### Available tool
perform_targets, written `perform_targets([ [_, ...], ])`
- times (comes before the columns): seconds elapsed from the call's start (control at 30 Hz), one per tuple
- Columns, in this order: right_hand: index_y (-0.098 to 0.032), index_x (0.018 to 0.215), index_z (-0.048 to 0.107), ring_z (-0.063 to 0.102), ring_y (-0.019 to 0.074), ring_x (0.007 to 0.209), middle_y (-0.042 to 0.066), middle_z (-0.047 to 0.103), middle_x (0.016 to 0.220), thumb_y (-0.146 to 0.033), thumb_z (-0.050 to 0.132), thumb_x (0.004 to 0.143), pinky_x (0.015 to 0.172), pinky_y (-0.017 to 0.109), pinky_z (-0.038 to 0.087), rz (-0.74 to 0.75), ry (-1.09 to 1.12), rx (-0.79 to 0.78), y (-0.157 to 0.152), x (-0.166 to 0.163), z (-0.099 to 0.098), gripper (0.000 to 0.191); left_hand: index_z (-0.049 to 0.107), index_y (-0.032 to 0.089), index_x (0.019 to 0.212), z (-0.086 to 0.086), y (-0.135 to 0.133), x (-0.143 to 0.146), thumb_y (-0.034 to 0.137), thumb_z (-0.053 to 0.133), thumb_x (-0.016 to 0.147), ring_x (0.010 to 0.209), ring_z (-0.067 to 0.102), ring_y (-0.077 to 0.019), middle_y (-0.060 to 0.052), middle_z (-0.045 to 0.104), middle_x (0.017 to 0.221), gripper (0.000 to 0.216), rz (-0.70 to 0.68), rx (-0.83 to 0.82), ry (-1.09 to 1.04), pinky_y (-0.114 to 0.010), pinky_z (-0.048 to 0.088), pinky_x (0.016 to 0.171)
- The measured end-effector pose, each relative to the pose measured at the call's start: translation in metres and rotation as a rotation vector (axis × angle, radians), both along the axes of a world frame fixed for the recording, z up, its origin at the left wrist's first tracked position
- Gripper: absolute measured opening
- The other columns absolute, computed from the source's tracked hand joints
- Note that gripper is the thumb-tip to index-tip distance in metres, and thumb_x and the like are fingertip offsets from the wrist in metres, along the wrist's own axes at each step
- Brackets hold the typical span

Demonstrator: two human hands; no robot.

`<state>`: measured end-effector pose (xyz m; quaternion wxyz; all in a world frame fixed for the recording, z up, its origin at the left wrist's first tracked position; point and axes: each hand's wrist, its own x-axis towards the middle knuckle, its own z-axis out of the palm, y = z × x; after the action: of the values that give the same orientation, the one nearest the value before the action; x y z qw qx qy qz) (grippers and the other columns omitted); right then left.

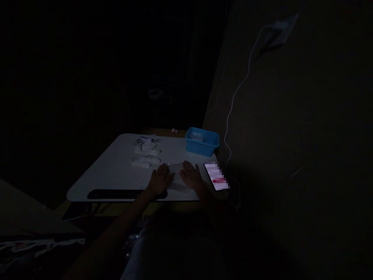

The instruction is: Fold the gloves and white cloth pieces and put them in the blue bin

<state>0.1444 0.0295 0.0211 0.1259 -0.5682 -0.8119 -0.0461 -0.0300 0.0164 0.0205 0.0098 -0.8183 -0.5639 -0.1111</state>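
The scene is very dark. My left hand (159, 179) and my right hand (190, 175) rest side by side on a small white table (116, 171), near its front edge. Both lie palm down on a thin clear or pale sheet (175, 171) between them, the right hand's fingers stretched out flat. The left hand's fingers look slightly curled over the sheet's edge. Several small clear plastic pieces (147, 153) lie in a loose row just beyond the hands.
A blue plastic tub (202, 142) stands at the table's far right corner. A lit phone (216, 176) lies at the right edge, with a white cable (236, 93) running up the wall to a socket. A dark slot handle (125, 193) runs along the table's front.
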Motion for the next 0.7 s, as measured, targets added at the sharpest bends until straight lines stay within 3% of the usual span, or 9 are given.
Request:
perform_targets([
  [0.17, -0.014, 0.132, 0.032, 0.024, 0.0181, 0.129, 0.010, 0.028, 0.140, -0.042, 0.014, 0.091, 0.104, 0.048, 0.015, -0.015, 0.008, -0.041, 0.003, 0.000, 0.000, 0.053, 0.054, 0.014, 0.108, 0.014, 0.017, -0.005, 0.033, 0.016, 0.090, 0.103, 0.054, -0.0160, -0.010, 0.058, 0.114, 0.046, -0.091, -0.019, -0.324, -0.028, 0.040, 0.088],
  [0.3, -0.015, 0.133, 0.030, 0.023, 0.0184, 0.130, 0.010, 0.027, 0.140, -0.043, 0.014, 0.090, 0.103, 0.048, 0.016, -0.022, -0.001, -0.053, 0.003, 0.000, 0.000, 0.054, 0.057, 0.015, 0.101, 0.018, 0.021, -0.009, 0.032, 0.016, 0.090, 0.090, 0.059, -0.0155, -0.009, 0.063, 0.100, 0.046, -0.121, -0.061, -0.297, -0.027, 0.043, 0.080],
  [0.4, -0.016, 0.133, 0.031, 0.023, 0.0189, 0.130, 0.009, 0.029, 0.140, -0.043, 0.015, 0.090, 0.103, 0.048, 0.016, -0.026, -0.010, -0.038, 0.002, 0.000, 0.000, 0.053, 0.056, 0.013, 0.104, 0.011, 0.022, -0.013, 0.026, 0.023, 0.088, 0.099, 0.056, -0.0176, -0.012, 0.060, 0.108, 0.040, -0.116, 0.000, -0.120, -0.030, 0.040, 0.086],
  [0.5, -0.016, 0.133, 0.031, 0.023, 0.0194, 0.130, 0.009, 0.029, 0.139, -0.042, 0.016, 0.090, 0.103, 0.047, 0.017, -0.017, -0.007, -0.018, 0.001, -0.001, -0.001, 0.053, 0.049, 0.011, 0.118, -0.001, 0.023, -0.016, 0.024, 0.027, 0.086, 0.118, 0.042, -0.0214, -0.014, 0.046, 0.128, 0.041, -0.062, 0.066, 0.029, -0.037, 0.032, 0.096],
  [0.7, -0.021, 0.130, 0.037, 0.029, 0.0175, 0.127, 0.005, 0.033, 0.138, -0.029, 0.021, 0.091, 0.102, 0.046, 0.023, 0.000, -0.056, -0.065, 0.009, 0.007, 0.001, 0.043, 0.042, 0.010, 0.126, -0.009, 0.021, -0.016, 0.028, 0.023, 0.087, 0.126, 0.031, -0.0232, -0.014, 0.038, 0.135, 0.047, -0.019, 0.087, 0.104, -0.044, 0.026, 0.099],
])
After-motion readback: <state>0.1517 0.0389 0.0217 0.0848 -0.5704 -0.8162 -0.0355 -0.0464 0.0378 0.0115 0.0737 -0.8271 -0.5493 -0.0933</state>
